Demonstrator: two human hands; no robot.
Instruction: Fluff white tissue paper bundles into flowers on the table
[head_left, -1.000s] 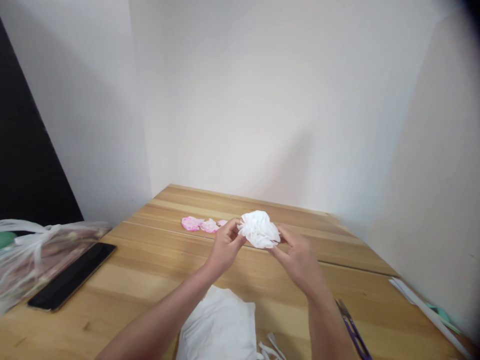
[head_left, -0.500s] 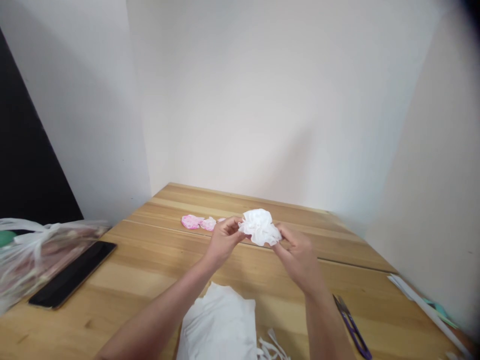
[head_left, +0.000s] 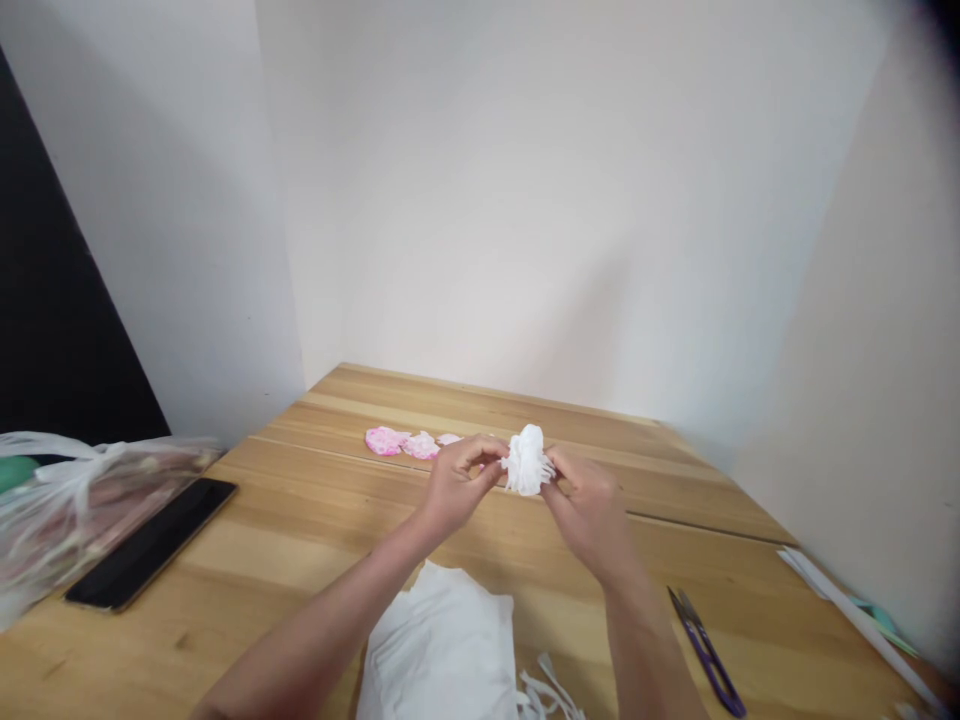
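The fingers [head_left: 491,462] of the left hand [head_left: 456,483] are pinched together on the left edge of a small white ruffled tissue bundle [head_left: 526,459], and the fingers [head_left: 561,470] of the right hand [head_left: 589,510] are closed on its right side, so the bundle is clamped between both hands. It is held just above the tabletop [head_left: 300,520], around the middle of the wooden surface, narrow and gathered upright with its frilled top showing above the fingertips. Both bare forearms reach in from the near edge.

Just behind the left hand, three small pink-and-white tissue flowers [head_left: 411,442] lie in a row on the tabletop, near the bundle but apart from it. Between the forearms at the near edge lies a stack of white tissue sheets [head_left: 442,650], with a few thin white strips [head_left: 551,695] beside its right corner. To the right of the right forearm rests a pair of purple thread snips [head_left: 705,650], points toward the far side. At the left a black phone [head_left: 150,545] lies flat, and next to it sits a clear plastic bag [head_left: 67,500] with a knotted top. Along the right edge lie some long white sheets [head_left: 855,625] beside the wall.
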